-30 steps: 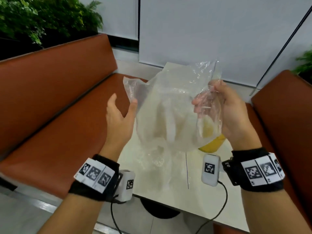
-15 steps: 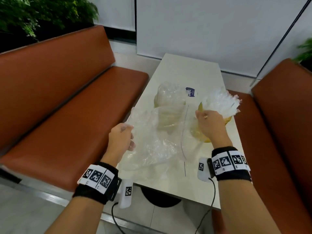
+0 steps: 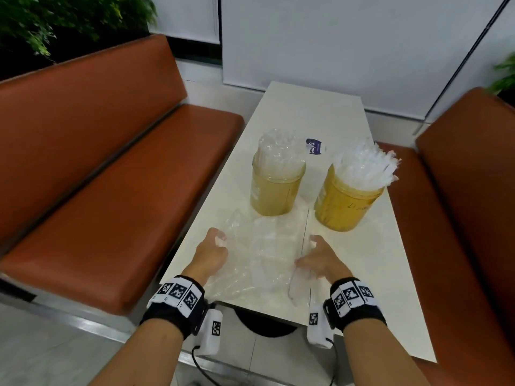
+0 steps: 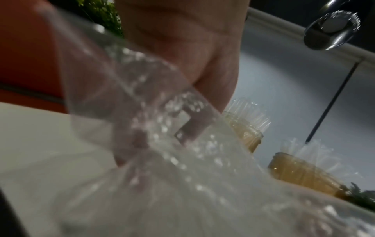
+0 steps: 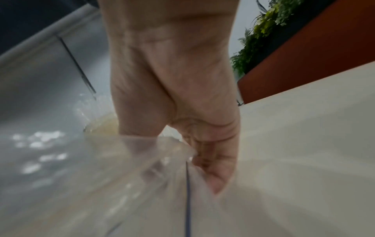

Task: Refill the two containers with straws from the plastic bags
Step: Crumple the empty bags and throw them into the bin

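Two yellow translucent containers stand side by side mid-table. The left container (image 3: 274,190) holds clear-wrapped straws (image 3: 278,151); the right container (image 3: 345,207) holds a fan of white-wrapped straws (image 3: 365,165). An empty clear plastic bag (image 3: 264,254) lies flat on the table in front of them. My left hand (image 3: 213,250) grips the bag's left edge with curled fingers, and the film (image 4: 182,184) drapes over them. My right hand (image 3: 317,256) pinches the bag's right edge (image 5: 121,168) between thumb and fingers (image 5: 213,160).
The cream table (image 3: 306,112) is narrow, and its near edge lies just under my wrists. A small blue label (image 3: 315,146) lies behind the containers. Orange benches flank the table on the left (image 3: 111,190) and right (image 3: 468,190). A white wall stands beyond the far end.
The bag was held up in the air by my right hand; it now lies flat on the table. Both hands have come down to its two edges near the table's front.
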